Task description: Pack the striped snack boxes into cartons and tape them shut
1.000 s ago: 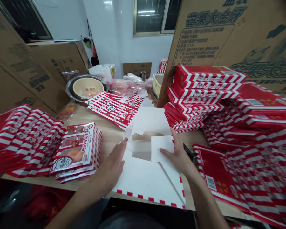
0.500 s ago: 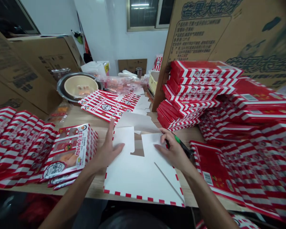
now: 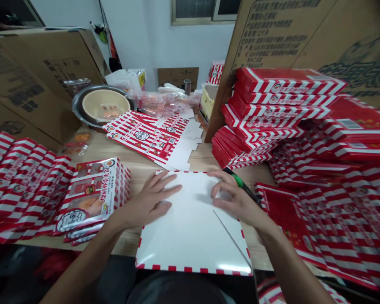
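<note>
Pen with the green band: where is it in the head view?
Right of centre in the head view: the pen sits just beyond the right hand, at the far right corner of the white card, in front of the stacked red boxes.

Bright, even indoor light; pale glare streaks the glossy white card [image 3: 193,240] near its lower edge, and the right hand [image 3: 236,198] casts a soft shadow. Wide-angle distortion bends the cardboard cartons [image 3: 319,42] at the edges; the top red boxes [image 3: 289,81] blur slightly.

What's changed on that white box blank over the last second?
The white box blank has gone from raised, open flaps to one flat panel covering the cut-out; the left hand and right hand now press on top of it. The stacked red-striped boxes stayed as they were.
</note>
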A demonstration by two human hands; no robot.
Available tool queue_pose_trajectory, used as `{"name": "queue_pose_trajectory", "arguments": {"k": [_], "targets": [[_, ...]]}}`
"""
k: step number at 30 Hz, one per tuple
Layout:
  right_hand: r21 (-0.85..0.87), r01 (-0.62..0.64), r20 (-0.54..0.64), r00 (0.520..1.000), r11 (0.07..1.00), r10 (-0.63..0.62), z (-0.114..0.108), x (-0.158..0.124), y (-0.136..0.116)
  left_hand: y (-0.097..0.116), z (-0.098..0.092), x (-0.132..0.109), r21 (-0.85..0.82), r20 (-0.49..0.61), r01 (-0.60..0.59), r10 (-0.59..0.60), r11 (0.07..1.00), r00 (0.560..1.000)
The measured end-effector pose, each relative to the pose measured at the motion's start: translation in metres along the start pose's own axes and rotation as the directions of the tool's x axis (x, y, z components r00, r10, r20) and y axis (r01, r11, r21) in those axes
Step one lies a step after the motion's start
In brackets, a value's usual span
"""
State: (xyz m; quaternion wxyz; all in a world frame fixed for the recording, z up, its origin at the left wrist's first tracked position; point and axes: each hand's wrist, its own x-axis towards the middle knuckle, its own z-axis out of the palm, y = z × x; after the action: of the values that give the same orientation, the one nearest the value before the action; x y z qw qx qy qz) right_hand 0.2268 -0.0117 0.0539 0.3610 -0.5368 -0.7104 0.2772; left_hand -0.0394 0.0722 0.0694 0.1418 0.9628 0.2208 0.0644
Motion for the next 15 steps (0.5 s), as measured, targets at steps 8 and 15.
{"name": "queue_pose_trajectory", "arguments": {"k": [8, 15], "targets": [[-0.549, -0.114, 0.004, 0.990, 0.828, 0.139, 0.022, 0.017, -0.005, 0.011, 0.004, 0.007, 0.080, 0.056, 0.122, -0.127, 0.989, 0.990], [-0.431, 0.028, 0.194, 0.979, 0.902, 0.062, 0.007, 0.013, -0.008, 0.011, 0.014, -0.010, -0.387, -0.112, 0.252, -0.316, 0.887, 0.942]]}}
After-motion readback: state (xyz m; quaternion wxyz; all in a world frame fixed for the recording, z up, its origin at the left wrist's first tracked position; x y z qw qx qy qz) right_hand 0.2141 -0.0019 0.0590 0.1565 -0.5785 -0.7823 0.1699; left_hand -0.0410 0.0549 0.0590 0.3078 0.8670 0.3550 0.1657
